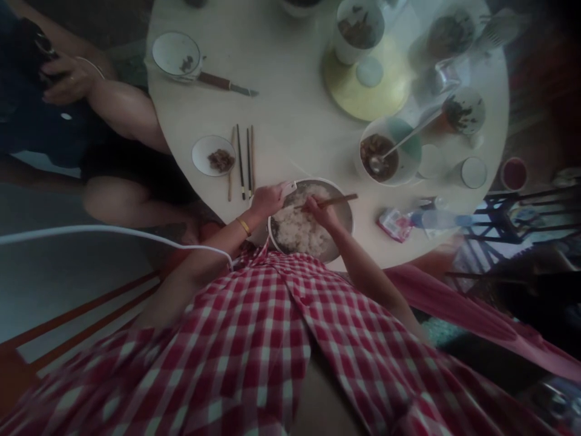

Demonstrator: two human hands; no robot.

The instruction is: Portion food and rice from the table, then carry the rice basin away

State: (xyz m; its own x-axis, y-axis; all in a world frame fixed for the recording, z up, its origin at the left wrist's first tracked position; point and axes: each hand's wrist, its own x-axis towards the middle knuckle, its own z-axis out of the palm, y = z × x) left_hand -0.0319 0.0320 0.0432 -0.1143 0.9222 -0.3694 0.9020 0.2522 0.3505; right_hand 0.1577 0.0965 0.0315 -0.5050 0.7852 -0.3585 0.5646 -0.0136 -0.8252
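A round pan (348,213) with a pale rim holds white rice (304,227), close against the front of a red checked garment. My left hand (267,201) is closed at the pan's upper left rim, gripping a white tab with a small hole that looks like its handle. Over the rice, my right hand (320,211) is closed around brown wooden chopsticks (340,200), whose back ends point right; their tips are hard to make out. Left of the pan, several loose chopsticks (249,160) lie beside a small white plate (200,156) with brown food.
A knife (227,85) lies by a white bowl (175,45). Soup with a ladle fills a bowl (411,151) at right. Behind are a pot (358,51) and a yellow disc (390,91). A bottle (436,219) and packet (394,225) lie right. A person (118,109) sits left.
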